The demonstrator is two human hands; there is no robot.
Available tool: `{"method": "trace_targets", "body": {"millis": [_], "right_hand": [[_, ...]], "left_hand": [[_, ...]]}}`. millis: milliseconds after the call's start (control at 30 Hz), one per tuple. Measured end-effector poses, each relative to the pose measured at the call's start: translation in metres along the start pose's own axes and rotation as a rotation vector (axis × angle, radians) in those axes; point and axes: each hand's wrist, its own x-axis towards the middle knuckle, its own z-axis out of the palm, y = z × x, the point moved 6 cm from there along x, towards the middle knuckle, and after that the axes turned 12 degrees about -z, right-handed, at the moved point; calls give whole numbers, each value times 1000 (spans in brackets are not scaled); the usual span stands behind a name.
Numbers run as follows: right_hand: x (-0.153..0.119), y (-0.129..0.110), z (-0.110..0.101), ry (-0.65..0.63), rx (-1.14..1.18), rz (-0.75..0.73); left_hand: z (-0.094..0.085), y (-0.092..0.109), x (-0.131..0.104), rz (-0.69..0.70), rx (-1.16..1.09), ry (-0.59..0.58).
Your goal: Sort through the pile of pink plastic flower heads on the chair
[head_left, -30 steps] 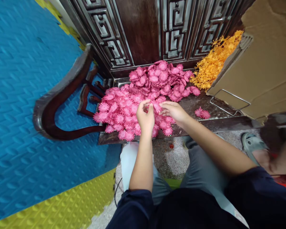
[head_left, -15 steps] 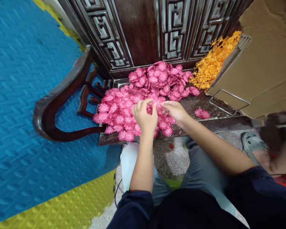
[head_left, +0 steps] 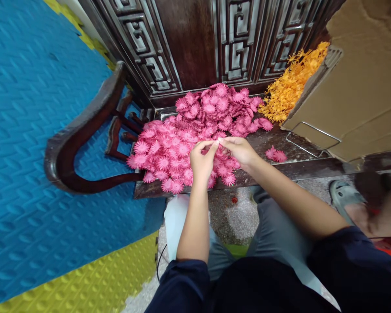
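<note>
My left hand (head_left: pixel 202 159) and my right hand (head_left: pixel 238 150) meet at the fingertips, both closed in a pinch. Whatever lies between the fingertips is too small or too hidden to make out. Below and around them spreads a heap of pink artificial flower pieces (head_left: pixel 164 150), round with fringed petals. It rests on a dark wooden bench seat (head_left: pixel 257 167). To the right of my right hand, a few loose pink flower pieces (head_left: pixel 276 154) lie apart from the heap.
Orange plastic flower parts (head_left: pixel 288 89) are piled at the back right, beside a large cardboard sheet (head_left: pixel 355 87) with a metal wire frame (head_left: pixel 313 139) at its foot. A curved wooden armrest (head_left: pixel 61 152) bounds the left. Another person's sandalled foot (head_left: pixel 348 198) is at right.
My left hand has moved slightly right, and its fingertips now touch those of my right hand. My right hand has barely moved.
</note>
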Motion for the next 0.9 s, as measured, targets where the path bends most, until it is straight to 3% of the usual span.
{"method": "trace_targets", "body": {"millis": [267, 500, 733, 900], "right_hand": [[-1, -2, 4, -48, -1, 2], [-1, 1, 2, -9, -7, 39], [-1, 5, -1, 32, -18, 70], [4, 8, -12, 124, -1, 90]], "left_hand": [[0, -18, 5, -216, -304, -6], [-4, -22, 7, -255, -349, 90], [-26, -20, 6, -187, -361, 362], [-54, -23, 3, -225, -442, 651]]}}
